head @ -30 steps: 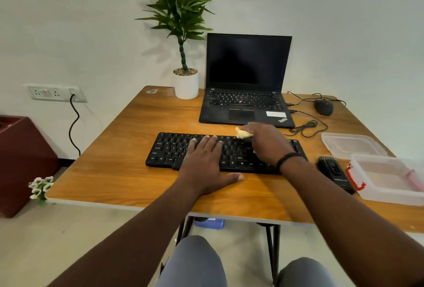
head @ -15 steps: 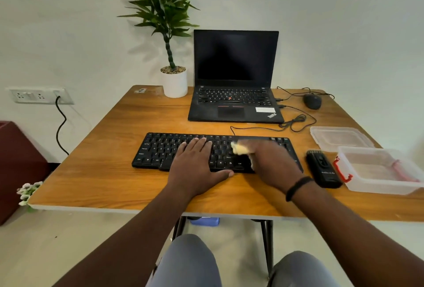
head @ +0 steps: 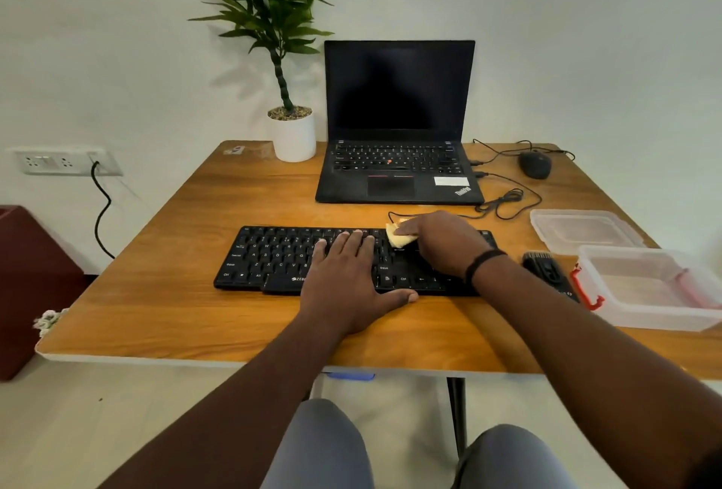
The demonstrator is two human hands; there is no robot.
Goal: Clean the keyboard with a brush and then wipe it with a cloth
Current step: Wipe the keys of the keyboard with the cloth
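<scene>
Your right hand (head: 441,244) is curled around a small yellow cloth (head: 399,239), pressing it onto the upper right part of the black keyboard (head: 273,254), with only a corner of the cloth showing past your fingers. Your left hand (head: 351,285) lies flat with fingers straight on the middle keys, thumb out along the front edge, steadying the board on the wooden table (head: 156,293). You are in the wiping step, I judge: the brush (head: 547,273) lies just beside the keyboard's right end, out of your hands, so the brushing seems done. The keyboard sits across the middle of the table, in front of the open laptop (head: 398,121). The next move calls for you to draw the cloth across rows it has not covered, probably the left half, which means lifting or shifting the bracing hand out of its path while keeping the board from sliding. Compared with a second ago, your right hand first came down toward the front rows and is now back up at the top rows near the right end, a back-and-forth wiping stroke; your left hand has kept its place. Farther out, a clear plastic box (head: 648,293) with a red clasp and its lid (head: 582,230) sit at the right, a mouse (head: 535,164) and its cable lie behind them, and a potted plant (head: 291,133) stands at the back.
</scene>
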